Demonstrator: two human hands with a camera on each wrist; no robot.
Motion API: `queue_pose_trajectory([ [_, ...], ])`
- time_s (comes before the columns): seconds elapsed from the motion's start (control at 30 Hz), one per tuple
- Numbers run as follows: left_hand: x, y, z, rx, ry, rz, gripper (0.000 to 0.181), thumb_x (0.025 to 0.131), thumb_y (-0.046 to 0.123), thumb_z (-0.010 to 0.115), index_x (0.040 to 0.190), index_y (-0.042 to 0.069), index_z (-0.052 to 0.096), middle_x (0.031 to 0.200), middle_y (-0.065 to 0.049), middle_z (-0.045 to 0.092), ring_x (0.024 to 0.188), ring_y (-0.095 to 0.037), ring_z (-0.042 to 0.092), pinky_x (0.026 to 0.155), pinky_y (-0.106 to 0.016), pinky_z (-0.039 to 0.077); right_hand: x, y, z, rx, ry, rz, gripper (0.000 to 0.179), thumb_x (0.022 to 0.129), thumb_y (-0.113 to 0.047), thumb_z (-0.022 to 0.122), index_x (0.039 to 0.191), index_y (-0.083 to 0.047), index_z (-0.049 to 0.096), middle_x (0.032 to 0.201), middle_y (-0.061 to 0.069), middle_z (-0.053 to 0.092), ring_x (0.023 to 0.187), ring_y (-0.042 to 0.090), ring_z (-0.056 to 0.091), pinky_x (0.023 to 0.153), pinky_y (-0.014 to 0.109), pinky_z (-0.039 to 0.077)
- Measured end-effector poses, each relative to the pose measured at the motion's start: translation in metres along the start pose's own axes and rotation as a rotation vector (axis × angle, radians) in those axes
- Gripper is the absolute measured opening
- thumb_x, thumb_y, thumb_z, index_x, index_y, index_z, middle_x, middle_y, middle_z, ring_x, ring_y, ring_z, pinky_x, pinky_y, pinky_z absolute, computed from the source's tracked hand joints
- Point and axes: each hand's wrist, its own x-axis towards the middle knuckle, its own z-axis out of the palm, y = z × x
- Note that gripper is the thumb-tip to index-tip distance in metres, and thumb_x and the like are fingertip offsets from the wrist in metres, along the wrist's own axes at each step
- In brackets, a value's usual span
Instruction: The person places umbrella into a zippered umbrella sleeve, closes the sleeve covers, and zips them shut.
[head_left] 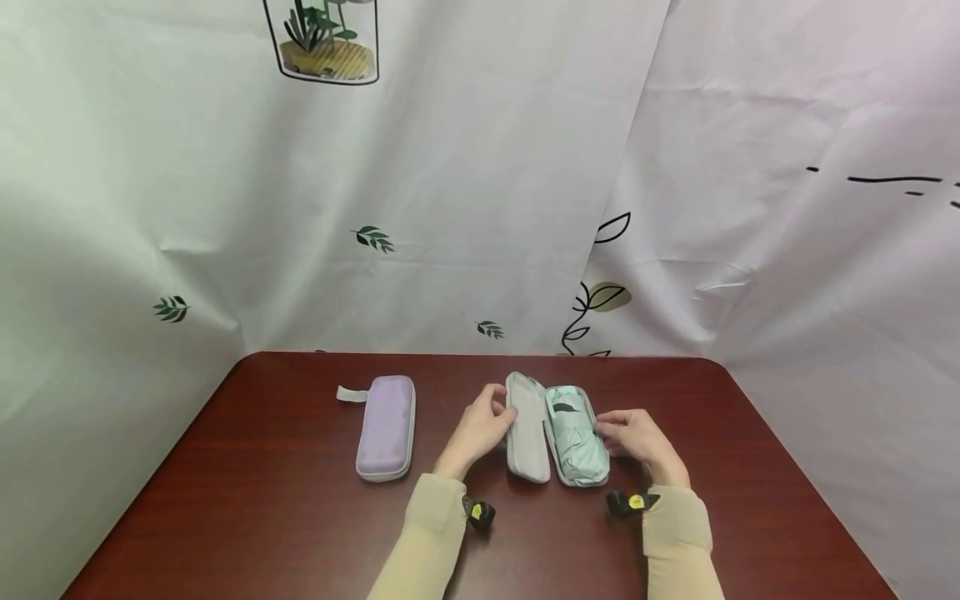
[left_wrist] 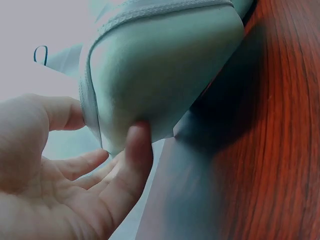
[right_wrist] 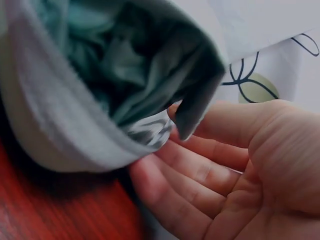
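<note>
A hard zip umbrella case lies spread open on the table, its pale grey-lined lid half tilted up on the left. In its right half sits a folded mint-green umbrella, strapped round the middle; crumpled green fabric fills the right wrist view. My left hand grips the lid's left edge, thumb at the zip rim and fingers against the smooth outer shell. On the other side, my right hand holds the right rim of the case between thumb and fingers, beside the umbrella.
A closed lilac zip case with a white wrist strap lies to the left on the reddish-brown table. White printed cloth hangs right behind the table's far edge and along both sides.
</note>
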Motion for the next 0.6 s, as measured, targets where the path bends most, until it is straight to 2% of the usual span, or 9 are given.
queue_pose_trajectory([
  [0.2,0.000,-0.002,0.002,-0.072,-0.045,-0.023,0.052,0.099,0.028,0.055,0.145,0.008,0.040,0.104,-0.011,0.062,0.078,-0.019,0.065,0.068,-0.038,0.056,0.002,0.005,0.000,0.048,0.011,0.001,0.027,0.090,-0.003,0.066,0.111,0.014,0.064,0.077,0.007,0.068,0.064,0.016,0.064,0.060,0.029,0.055],
  [0.37,0.002,-0.008,0.008,-0.213,-0.076,-0.080,0.057,0.102,0.035,0.050,0.149,0.007,0.035,0.126,-0.019,0.055,0.098,-0.023,0.062,0.072,-0.037,0.055,0.003,0.006,0.001,0.062,0.014,-0.002,0.026,0.090,-0.003,0.066,0.109,0.014,0.065,0.076,0.006,0.068,0.063,0.015,0.063,0.060,0.029,0.055],
  [0.6,0.004,-0.016,0.018,-0.459,-0.170,-0.151,0.062,0.105,0.038,0.039,0.155,0.007,0.019,0.146,-0.019,0.039,0.116,-0.027,0.055,0.084,-0.042,0.052,0.003,0.006,0.002,0.069,0.016,0.000,0.022,0.089,-0.002,0.067,0.105,0.013,0.067,0.075,0.006,0.068,0.062,0.015,0.063,0.059,0.029,0.055],
])
